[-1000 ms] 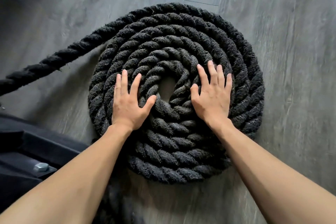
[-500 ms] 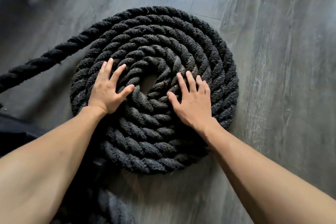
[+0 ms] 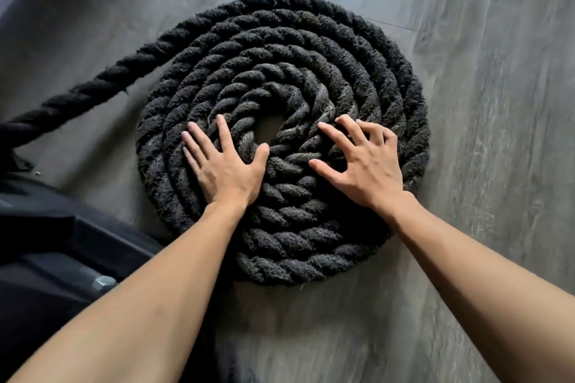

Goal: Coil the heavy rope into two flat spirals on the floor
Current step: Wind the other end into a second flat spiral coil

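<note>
Where the rope (image 3: 311,40) lies coiled, left hand (image 3: 224,172) and right hand (image 3: 370,172) rest.

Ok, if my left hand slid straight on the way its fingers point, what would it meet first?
The outer turns of the thick black twisted rope spiral, just beyond its reach; your left hand lies flat on it. Beyond them, probably the rope's loose tail.
</note>
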